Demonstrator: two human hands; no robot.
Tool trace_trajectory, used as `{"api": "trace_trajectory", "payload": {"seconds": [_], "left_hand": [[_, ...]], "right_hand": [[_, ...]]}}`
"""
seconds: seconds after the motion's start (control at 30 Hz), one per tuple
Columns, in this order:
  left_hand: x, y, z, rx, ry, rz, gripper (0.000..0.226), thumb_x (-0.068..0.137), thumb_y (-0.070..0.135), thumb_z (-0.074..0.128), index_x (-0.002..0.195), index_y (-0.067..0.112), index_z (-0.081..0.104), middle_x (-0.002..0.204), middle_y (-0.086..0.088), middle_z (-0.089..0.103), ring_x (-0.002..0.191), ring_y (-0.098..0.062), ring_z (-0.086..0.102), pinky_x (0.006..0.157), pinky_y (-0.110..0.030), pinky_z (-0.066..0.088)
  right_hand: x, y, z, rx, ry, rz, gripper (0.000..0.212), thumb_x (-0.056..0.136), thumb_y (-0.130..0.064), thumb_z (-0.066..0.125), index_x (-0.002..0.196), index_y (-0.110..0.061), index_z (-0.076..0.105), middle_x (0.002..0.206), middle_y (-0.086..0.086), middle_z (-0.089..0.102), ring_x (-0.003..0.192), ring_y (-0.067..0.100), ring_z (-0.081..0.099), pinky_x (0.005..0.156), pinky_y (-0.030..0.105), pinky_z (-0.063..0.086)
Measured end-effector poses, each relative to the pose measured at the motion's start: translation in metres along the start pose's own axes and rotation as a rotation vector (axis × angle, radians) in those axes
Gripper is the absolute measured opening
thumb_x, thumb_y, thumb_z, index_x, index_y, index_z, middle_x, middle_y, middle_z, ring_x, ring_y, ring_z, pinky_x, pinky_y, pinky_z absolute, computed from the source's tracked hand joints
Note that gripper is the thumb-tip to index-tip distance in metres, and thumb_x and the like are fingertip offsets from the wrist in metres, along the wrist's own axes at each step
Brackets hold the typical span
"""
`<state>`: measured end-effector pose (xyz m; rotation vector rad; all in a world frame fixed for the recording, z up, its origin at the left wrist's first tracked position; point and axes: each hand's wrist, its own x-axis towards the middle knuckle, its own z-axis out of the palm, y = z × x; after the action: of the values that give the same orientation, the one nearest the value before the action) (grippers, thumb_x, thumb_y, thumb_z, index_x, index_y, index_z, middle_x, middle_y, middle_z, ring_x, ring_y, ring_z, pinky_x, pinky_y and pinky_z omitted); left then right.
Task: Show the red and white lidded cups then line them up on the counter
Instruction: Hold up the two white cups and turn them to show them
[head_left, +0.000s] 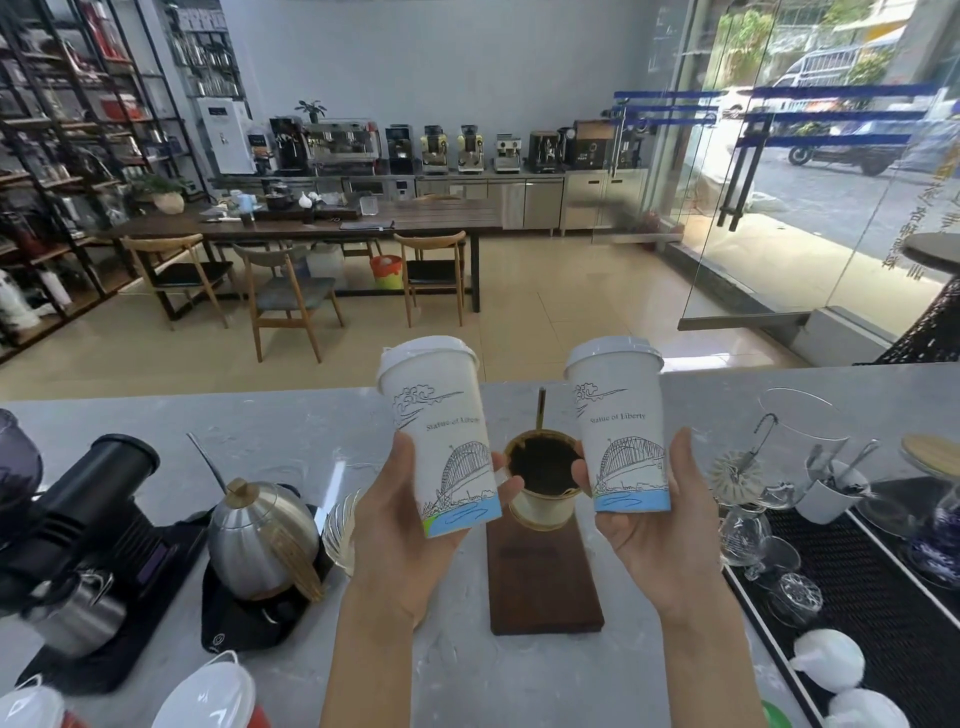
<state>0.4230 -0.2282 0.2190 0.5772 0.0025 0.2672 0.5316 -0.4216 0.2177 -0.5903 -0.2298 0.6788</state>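
From the head view, we held two white lidded cups above the table (291, 431): our left hand (410, 525) gripped the left cup (441, 441), tilted toward eleven o'clock, and our right hand (660, 525) gripped the upright right cup (621, 431).

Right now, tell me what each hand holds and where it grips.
The left hand holds a white lidded cup around its lower half, tilted. The right hand holds a second white lidded cup by its lower half, fingers wrapping the side.
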Motion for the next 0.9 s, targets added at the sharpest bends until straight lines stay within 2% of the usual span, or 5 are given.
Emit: {"api": "trace_trajectory", "payload": {"seconds": [0.17, 0.3, 0.63, 0.77, 0.9], "left_hand": [[0.004, 0.001, -0.002, 0.154, 0.071, 0.029, 0.087, 0.061, 0.050, 0.088, 0.135, 0.015, 0.058, 0.117, -0.018, 0.069, 0.100, -0.038, 0.069, 0.076, -0.047, 0.058], [0.006, -0.001, -0.002, 0.156, 0.080, 0.066, 0.080, 0.060, 0.053, 0.087, 0.127, 0.016, 0.065, 0.109, -0.016, 0.071, 0.091, -0.033, 0.071, 0.070, -0.042, 0.059], [0.009, -0.004, -0.001, 0.073, 0.072, 0.078, 0.082, 0.065, 0.058, 0.081, 0.132, 0.015, 0.060, 0.107, -0.018, 0.070, 0.092, -0.033, 0.070, 0.071, -0.043, 0.060], [0.006, -0.002, -0.005, -0.120, 0.024, 0.043, 0.070, 0.085, 0.053, 0.059, 0.142, 0.012, 0.051, 0.124, -0.024, 0.063, 0.099, -0.041, 0.068, 0.079, -0.048, 0.059], [0.006, -0.001, -0.004, -0.064, -0.017, 0.043, 0.064, 0.090, 0.048, 0.052, 0.144, 0.013, 0.047, 0.133, -0.024, 0.056, 0.106, -0.038, 0.063, 0.090, -0.048, 0.055]], "right_hand": [[0.001, 0.001, 0.003, -0.128, -0.003, -0.049, 0.047, 0.086, -0.049, 0.055, 0.118, -0.019, 0.070, 0.120, 0.015, 0.070, 0.105, 0.033, 0.068, 0.051, 0.025, 0.058], [0.002, 0.001, 0.004, -0.059, -0.029, -0.015, 0.054, 0.090, -0.053, 0.047, 0.125, -0.016, 0.065, 0.125, 0.021, 0.066, 0.103, 0.030, 0.069, 0.048, 0.024, 0.056], [0.005, 0.001, -0.007, -0.066, 0.069, -0.023, 0.051, 0.093, -0.045, 0.050, 0.131, -0.012, 0.058, 0.122, 0.021, 0.065, 0.103, 0.038, 0.067, 0.049, 0.028, 0.059], [0.007, 0.001, -0.009, 0.020, 0.071, 0.020, 0.059, 0.095, -0.052, 0.041, 0.134, -0.011, 0.055, 0.120, 0.026, 0.063, 0.096, 0.034, 0.069, 0.052, 0.030, 0.059], [0.008, 0.001, -0.008, -0.022, 0.056, -0.006, 0.064, 0.083, -0.059, 0.055, 0.127, -0.014, 0.060, 0.114, 0.020, 0.067, 0.093, 0.033, 0.070, 0.048, 0.028, 0.058]]}}
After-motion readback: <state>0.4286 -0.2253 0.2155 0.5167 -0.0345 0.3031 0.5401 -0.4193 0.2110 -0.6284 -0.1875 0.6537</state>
